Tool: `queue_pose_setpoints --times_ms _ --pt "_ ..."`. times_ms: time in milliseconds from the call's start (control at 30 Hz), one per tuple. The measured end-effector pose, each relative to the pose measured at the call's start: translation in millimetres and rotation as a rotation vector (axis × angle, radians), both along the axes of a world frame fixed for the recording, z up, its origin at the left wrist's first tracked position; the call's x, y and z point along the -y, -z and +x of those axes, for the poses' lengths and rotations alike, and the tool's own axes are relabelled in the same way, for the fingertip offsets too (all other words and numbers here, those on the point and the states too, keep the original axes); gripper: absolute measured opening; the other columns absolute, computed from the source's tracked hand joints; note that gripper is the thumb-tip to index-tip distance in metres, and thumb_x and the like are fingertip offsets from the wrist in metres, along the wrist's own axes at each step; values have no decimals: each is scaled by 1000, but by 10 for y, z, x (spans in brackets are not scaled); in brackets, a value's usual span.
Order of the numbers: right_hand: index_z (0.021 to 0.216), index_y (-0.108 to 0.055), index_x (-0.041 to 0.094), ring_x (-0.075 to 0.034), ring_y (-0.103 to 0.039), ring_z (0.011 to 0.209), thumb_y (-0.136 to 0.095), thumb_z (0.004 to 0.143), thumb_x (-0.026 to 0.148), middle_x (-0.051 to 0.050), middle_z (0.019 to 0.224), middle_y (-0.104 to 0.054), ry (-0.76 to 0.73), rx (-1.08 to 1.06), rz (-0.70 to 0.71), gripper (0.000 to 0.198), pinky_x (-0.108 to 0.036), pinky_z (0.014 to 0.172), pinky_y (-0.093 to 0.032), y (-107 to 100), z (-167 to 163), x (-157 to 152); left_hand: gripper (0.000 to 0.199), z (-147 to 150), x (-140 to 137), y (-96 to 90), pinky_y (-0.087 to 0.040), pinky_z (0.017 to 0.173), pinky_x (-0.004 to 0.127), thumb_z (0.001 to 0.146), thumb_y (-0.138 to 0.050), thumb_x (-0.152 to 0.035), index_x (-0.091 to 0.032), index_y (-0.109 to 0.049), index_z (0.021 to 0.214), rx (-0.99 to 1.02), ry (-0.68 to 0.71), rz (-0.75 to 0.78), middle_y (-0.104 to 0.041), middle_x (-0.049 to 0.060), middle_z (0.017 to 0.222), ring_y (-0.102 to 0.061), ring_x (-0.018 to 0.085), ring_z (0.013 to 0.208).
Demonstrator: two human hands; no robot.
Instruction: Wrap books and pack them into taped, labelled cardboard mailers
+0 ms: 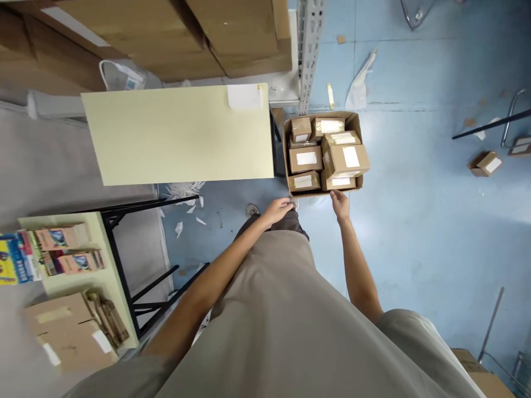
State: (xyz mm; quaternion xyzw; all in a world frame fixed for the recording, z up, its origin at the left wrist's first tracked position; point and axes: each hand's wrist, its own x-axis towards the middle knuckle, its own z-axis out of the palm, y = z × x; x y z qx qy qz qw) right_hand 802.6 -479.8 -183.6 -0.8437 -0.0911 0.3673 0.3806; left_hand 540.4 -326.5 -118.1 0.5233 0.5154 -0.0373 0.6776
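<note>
A cardboard carton (286, 157) with an open top lies ahead of me, filled with several small taped boxes bearing white labels. One labelled box (352, 160) sits higher than the others at the right and overhangs the carton's right rim. My left hand (279, 210) is closed at the carton's near left corner, its fingertips partly hard to make out. At the near rim, right of the middle, my right hand (341, 205) pinches the carton's edge with curled fingers.
A pale yellow table (178, 138) stands left of the carton, beside a metal shelf post (310, 50). Large cartons (166, 38) fill the shelf. Another table (120, 309) holds books and flattened cardboard. Paper scraps (182, 190) and a small box (484, 163) lie on the blue floor.
</note>
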Motion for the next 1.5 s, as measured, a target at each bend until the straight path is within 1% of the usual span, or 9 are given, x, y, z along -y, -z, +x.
queue_pose_setpoints --times_ms 133,367,500,633,767,900,1033,1200,1500 --pt "101 -80 24 -43 -84 131 -79 88 77 -24 128 -90 -195 -58 88 55 -62 125 -62 -218 -456 -482 35 -561 -156 -203 -50 141 53 86 -95 -44 -25 -87 115 -23 -179 -56 -83 16 154 -71 40 158" --pt "105 -82 25 -42 -86 127 -76 86 94 -20 124 -91 -586 -73 261 71 -62 121 -66 -820 -1564 -1577 46 -1781 -401 -524 -48 143 52 88 -91 -53 -26 -86 125 161 -510 11 -79 15 160 -66 39 164" --pt "117 -83 24 -41 -85 132 -76 88 95 -20 128 -91 -759 -122 366 78 -63 126 -62 -1117 -2467 -2168 53 -2636 -516 -706 -48 143 55 90 -90 -58 -25 -83 132 259 -707 104 -77 16 164 -65 40 164" --pt "120 -85 24 -39 -85 128 -74 94 90 -18 129 -91 -1012 -124 444 72 -61 122 -64 -1312 -3511 -2702 52 -3501 -536 -892 -52 140 55 94 -85 -55 -24 -81 137 307 -906 272 -80 15 160 -67 38 162" --pt "121 -85 25 -38 -85 128 -77 96 86 -17 130 -91 -1245 -187 497 66 -59 120 -66 -1477 -4617 -3108 49 -4327 -403 -1013 -57 134 56 97 -81 -53 -24 -81 137 288 -1143 436 -83 15 154 -73 38 154" --pt "123 -86 28 -37 -86 130 -78 98 84 -13 130 -92 -1463 -271 501 62 -57 123 -66 -1620 -5606 -3360 48 -5027 -192 -1001 -55 135 58 98 -83 -54 -24 -83 135 253 -1387 511 -84 15 152 -73 38 154" --pt "120 -87 29 -36 -87 128 -79 96 88 -12 128 -92 -1614 -322 473 65 -57 120 -68 -1642 -6403 -3586 52 -5578 -62 -886 -52 136 60 95 -87 -59 -22 -85 133 199 -1601 504 -84 17 150 -75 40 151" --pt "118 -87 26 -37 -86 127 -80 92 94 -15 126 -92 -1731 -388 426 73 -57 120 -68 -1486 -7310 -3936 57 -6203 -94 -810 -52 136 61 93 -89 -62 -22 -85 133 112 -1782 480 -84 18 151 -74 40 151" --pt "119 -86 24 -38 -85 130 -81 90 94 -17 130 -91 -1874 -516 342 76 -58 124 -65 -1212 -8955 -4926 56 -7496 -673 -826 -54 135 62 95 -86 -55 -20 -81 138 -73 -1948 486 -81 20 155 -73 40 152"
